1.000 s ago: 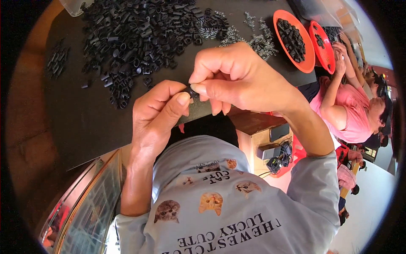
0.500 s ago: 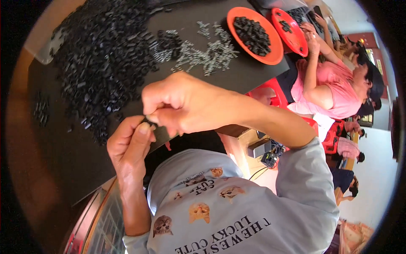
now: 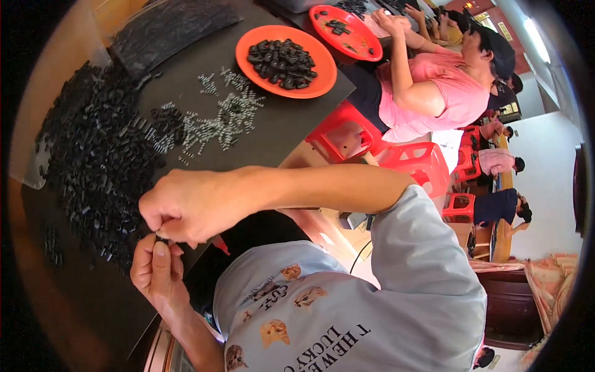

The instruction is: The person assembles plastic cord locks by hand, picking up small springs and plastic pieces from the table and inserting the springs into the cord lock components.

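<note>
My left hand [image 3: 160, 273] pinches a small black plastic part [image 3: 162, 240] between thumb and fingers, near the table's edge. Over it, my right hand [image 3: 192, 204] is closed, its fingertips pressed together on the same part; most of the part is hidden by the fingers. Just beyond my hands spreads a big heap of small black plastic pieces [image 3: 93, 161]. To its right lie many loose metal coil springs [image 3: 229, 121]. An orange plate [image 3: 327, 77] farther off holds a pile of dark rounded parts [image 3: 282, 62].
A dark bag or bin [image 3: 173, 31] stands at the far left. Beyond the orange plate, a red plate [image 3: 344, 40] holds a few black parts, and a co-worker in a pink shirt [image 3: 427, 87] works there. Red stools [image 3: 347, 133] stand right of the table [image 3: 273, 124].
The view has swung, so the table and plates sit farther left and the dark bag shows. My hands stay together on the small black part.
</note>
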Available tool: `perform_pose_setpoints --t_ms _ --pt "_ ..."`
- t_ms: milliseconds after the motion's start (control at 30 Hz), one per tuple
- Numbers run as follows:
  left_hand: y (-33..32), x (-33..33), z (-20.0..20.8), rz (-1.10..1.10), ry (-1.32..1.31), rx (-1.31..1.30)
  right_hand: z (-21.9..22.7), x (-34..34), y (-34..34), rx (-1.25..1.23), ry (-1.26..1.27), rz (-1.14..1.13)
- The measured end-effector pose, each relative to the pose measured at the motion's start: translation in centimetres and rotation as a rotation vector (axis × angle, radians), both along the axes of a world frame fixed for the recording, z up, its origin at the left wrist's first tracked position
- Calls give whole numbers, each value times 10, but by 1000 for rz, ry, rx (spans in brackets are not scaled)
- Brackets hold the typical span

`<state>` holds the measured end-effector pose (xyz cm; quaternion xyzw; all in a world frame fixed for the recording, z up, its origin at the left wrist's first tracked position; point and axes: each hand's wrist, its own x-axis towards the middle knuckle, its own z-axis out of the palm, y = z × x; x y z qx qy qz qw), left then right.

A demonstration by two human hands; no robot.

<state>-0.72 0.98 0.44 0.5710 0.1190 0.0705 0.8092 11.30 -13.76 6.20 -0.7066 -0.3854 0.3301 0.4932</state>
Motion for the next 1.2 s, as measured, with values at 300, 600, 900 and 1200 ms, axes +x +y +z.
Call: perform_pose_setpoints --t_ms 300,600,900,1200 --pt "-3 0 -5 80 42 53 -8 -1 6 57 -415 28" --pt "-3 3 -9 109 -60 14 -8 -4 4 -102 -596 40" --pt "4 -2 6 6 -22 -32 -3 -14 2 75 -1107 101" --pt "-6 4 2 13 -62 -44 -11 -4 -25 119 -1271 13"
